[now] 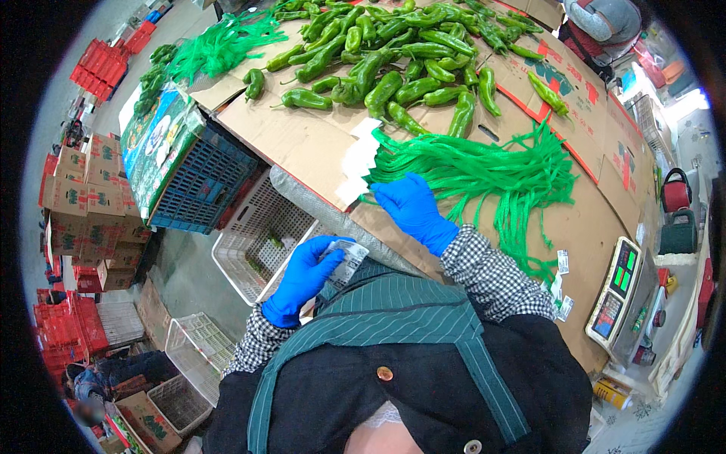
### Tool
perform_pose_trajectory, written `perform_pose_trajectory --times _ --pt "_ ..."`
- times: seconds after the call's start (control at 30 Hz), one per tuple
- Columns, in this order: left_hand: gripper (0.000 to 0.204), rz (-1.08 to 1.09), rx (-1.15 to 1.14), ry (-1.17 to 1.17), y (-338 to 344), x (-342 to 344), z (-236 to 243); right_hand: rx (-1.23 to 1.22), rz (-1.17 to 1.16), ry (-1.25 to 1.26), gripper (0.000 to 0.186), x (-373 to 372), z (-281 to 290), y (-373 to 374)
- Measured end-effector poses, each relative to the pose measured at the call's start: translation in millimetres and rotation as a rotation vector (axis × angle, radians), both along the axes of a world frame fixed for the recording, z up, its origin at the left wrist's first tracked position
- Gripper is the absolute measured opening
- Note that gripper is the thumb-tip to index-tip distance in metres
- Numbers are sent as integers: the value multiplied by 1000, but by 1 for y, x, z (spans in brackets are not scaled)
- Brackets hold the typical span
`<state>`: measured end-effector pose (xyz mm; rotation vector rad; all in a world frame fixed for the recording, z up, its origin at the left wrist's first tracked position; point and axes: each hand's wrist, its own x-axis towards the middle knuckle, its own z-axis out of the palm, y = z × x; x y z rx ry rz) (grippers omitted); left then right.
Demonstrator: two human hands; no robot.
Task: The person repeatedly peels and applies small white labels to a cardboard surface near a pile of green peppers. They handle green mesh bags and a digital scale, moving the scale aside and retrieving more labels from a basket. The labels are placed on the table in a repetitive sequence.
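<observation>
My left hand (301,276), in a blue glove, holds a small whitish printed label (349,262) between thumb and fingers, close to my apron. My right hand (414,212), also blue-gloved, is over the near edge of the table with its fingers drawn together. Its fingertips are at the tagged end of a bundle of green mesh bags (469,168); whether they pinch anything is hidden. White paper tags (361,163) fan out at that end of the bundle. Beyond it lies a big heap of green peppers (401,57) on flattened cardboard (283,136).
A digital scale (616,287) stands at the right. More green netting (227,45) lies at the far left, above a blue crate (208,178). White crates (253,223) stand below the table's left edge. Stacked cartons (91,197) and red crates (72,325) stand farther left. Another person (605,23) is at the far right.
</observation>
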<state>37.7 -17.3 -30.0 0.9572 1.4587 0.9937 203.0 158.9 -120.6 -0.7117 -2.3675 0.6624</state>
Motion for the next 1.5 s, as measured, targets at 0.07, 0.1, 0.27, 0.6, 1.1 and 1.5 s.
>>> perform_pose_trajectory --times 0.07,0.1,0.27,0.6,1.1,1.5 --pt "25 58 82 -15 1 0 3 -214 36 131 20 4 11 -1" --pt "25 75 85 -7 3 -1 5 -443 71 245 19 5 15 -2" --pt "16 155 108 44 18 -13 14 -829 236 265 20 18 43 -4" --pt "22 -98 9 317 46 -18 30 -488 373 209 31 29 57 -7" --pt "26 -168 -112 212 55 -13 30 -330 364 164 26 31 64 -11" --pt "28 -140 -154 173 57 -13 24 -304 318 215 20 31 73 -14"
